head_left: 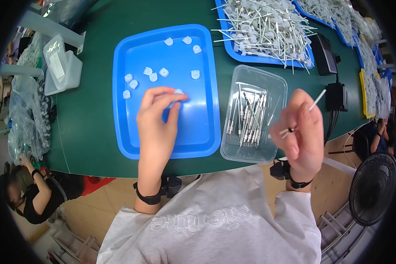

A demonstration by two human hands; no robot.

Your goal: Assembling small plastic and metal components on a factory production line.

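L fingers [168, 100] are over the blue tray [198, 127], thumb & index curled twd each other w/ a small gap btwn tips. One white cap [178, 91] is right at them, partly hidden; can't tell if it's touched. Ten more white caps [163, 72] lie in the same tray: three just fwd of the L fingers, three off to their left, the rest farther fwd & fwd-right.

R fingers [304, 115] are pinching a thin white rod [317, 100] that sticks out up & right; pale ends poke out on the other side, can't tell if >1 rod. Just left of the R fingers, a clear tub [254, 154] on the green desk [90, 132] holds metal-tipped rods [251, 119]. Fwd of them, a 2nd blue tray [237, 54] is heaped w/ pale rods [268, 26]. To their right, a blk box w/ cables [336, 97].
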